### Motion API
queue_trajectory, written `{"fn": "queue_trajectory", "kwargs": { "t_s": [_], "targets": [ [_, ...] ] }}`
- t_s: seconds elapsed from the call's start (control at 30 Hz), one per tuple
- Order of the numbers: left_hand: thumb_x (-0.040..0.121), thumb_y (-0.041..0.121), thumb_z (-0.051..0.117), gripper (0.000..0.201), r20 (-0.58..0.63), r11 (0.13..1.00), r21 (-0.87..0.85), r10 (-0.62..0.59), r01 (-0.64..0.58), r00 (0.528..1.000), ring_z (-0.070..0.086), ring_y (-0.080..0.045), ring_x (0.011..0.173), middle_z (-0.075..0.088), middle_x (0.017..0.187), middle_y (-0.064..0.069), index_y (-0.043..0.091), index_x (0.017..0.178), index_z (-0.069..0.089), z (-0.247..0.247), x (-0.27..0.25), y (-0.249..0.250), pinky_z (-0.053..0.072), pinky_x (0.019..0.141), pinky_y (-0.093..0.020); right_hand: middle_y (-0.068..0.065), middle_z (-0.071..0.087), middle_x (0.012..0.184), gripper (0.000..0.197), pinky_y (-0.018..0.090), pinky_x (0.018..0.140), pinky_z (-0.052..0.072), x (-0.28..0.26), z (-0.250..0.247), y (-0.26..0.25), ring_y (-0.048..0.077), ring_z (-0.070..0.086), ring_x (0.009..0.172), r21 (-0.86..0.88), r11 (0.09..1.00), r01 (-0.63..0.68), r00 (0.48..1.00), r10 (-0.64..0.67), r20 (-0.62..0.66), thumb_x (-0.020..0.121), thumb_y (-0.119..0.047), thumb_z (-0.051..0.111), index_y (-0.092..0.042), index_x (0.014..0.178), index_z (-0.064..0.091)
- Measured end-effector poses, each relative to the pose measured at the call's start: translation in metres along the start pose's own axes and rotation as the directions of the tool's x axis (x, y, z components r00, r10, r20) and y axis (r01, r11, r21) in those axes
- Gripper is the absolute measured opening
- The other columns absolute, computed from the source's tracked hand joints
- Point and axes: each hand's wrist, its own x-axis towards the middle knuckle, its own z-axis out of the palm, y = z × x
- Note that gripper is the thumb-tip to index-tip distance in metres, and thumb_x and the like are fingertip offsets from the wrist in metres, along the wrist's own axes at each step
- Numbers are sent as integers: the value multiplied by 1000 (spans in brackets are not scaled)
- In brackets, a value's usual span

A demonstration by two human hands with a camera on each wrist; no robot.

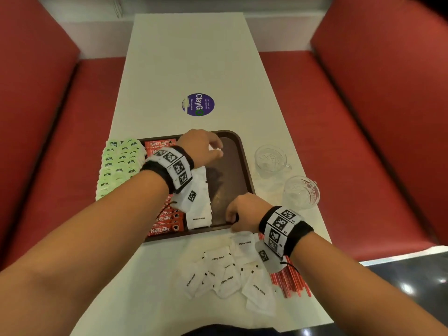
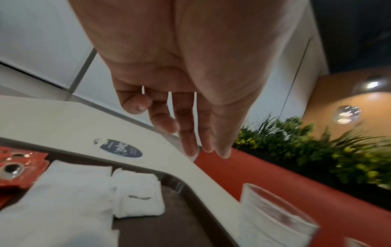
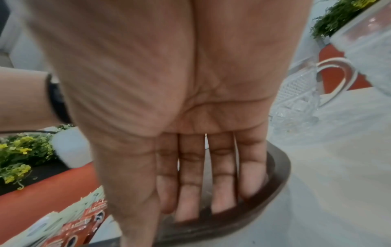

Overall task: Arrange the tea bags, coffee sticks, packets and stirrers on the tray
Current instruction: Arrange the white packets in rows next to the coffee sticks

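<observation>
A brown tray [image 1: 245,154] lies on the white table. Pale green tea bags [image 1: 118,161] line its left side, red Nescafe sticks [image 1: 164,224] come beside them, then a column of white sugar packets [image 1: 198,204]. My left hand [image 1: 218,147] hovers over the tray's far end, fingers relaxed and holding nothing, just above a small stack of sugar packets [image 2: 137,195]. My right hand [image 1: 231,220] rests on the tray's near right rim [image 3: 281,175], its straight fingers [image 3: 222,183] reaching inside. More loose sugar packets [image 1: 230,270] and red stirrers [image 1: 291,280] lie on the table near me.
Two clear glass cups [image 1: 270,161] [image 1: 301,192] stand right of the tray. A round purple sticker [image 1: 198,104] marks the table beyond it. Red bench seats flank the table. The tray's right half [image 1: 228,170] is bare.
</observation>
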Motion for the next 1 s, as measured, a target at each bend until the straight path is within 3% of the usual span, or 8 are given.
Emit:
{"fn": "queue_trajectory", "kwargs": {
  "t_s": [0.13,0.3,0.4,0.5,0.63,0.8,0.9,1.0],
  "targets": [
    [88,41,67,14,117,991,18,130,-133,985,55,4,81,66,97,17,34,99,72,9,-68,22,43,75,-23,-2,68,103,28,29,79,50,-19,8,0,16,61,89,-15,1000,-17,996,15,-91,83,-33,78,-18,106,70],
    [88,43,68,18,384,965,90,193,-245,903,59,-9,89,65,98,12,31,100,72,57,-133,34,45,77,-25,-3,70,100,44,38,81,57,-35,25,1,20,66,90,-174,964,-201,977,184,-108,75,-52,79,-23,106,69],
    [89,48,64,28,457,956,126,182,-266,871,59,-14,97,65,106,7,27,108,70,82,-154,35,45,80,-27,-1,67,94,43,36,80,53,-42,33,-2,22,64,85,-264,928,-262,961,227,-157,77,-55,76,-22,102,65],
    [90,49,63,32,445,957,152,158,-248,882,58,-16,101,62,109,4,27,113,68,99,-164,36,46,83,-30,0,64,92,42,38,81,46,-45,39,-5,24,61,85,-323,905,-278,956,229,-181,80,-54,75,-21,103,64],
    [89,40,67,27,444,959,164,137,-231,885,58,-20,101,61,107,1,26,111,69,106,-167,39,49,84,-33,2,66,111,39,43,92,41,-46,45,-7,26,62,105,-324,914,-245,968,213,-132,86,-44,73,-22,117,63],
    [91,39,65,20,410,978,128,98,-163,907,60,-17,96,67,104,4,26,106,67,101,-166,40,45,79,-28,0,65,116,27,46,101,41,-50,47,-8,25,59,111,-279,934,-224,974,211,-78,90,-33,69,-24,116,66],
    [92,34,67,18,310,997,18,70,-79,948,59,-12,88,64,99,8,27,108,63,88,-164,33,43,75,-22,1,63,111,18,36,89,47,-56,46,-5,25,60,103,-155,970,-186,981,174,-85,94,-23,63,-21,112,62],
    [93,24,66,27,217,990,-139,47,-17,975,61,1,74,59,98,15,30,119,59,73,-165,24,48,73,-19,-1,55,93,21,26,66,39,-60,43,1,23,55,86,13,991,-131,984,131,-121,94,-12,57,-28,87,45]
  ]
}}
